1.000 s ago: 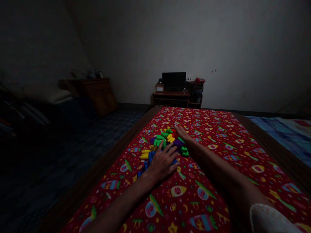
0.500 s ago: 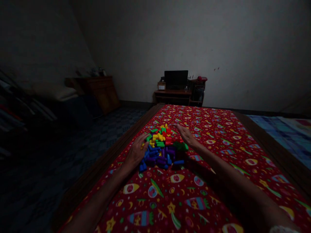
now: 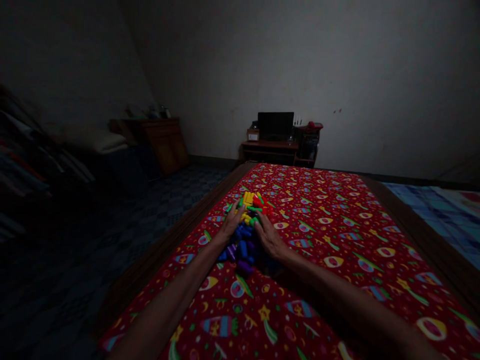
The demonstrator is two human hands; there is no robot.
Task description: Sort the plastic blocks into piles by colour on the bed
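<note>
A heap of small plastic pieces lies on a red patterned cloth (image 3: 300,220). Yellow pieces (image 3: 248,198) and red pieces (image 3: 258,201) are at its far end, blue pieces (image 3: 243,247) and purple pieces (image 3: 245,268) at the near end, with green ones between. My left hand (image 3: 231,225) rests against the left side of the heap, fingers extended forward. On the right side, my right hand (image 3: 270,238) touches the green pieces with its fingers stretched out. Neither hand is closed round a piece. Some pieces are hidden under and behind the hands.
Beyond the far edge of the cloth stands a desk (image 3: 270,145) with a black monitor (image 3: 276,125). A wooden cabinet (image 3: 165,145) is at the back left. Blue checked cloth (image 3: 431,210) lies to the right.
Both hands have moved closer together, the right one leftward and onto the heap. The pieces are pushed into a narrower, taller heap. The view has shifted slightly.
</note>
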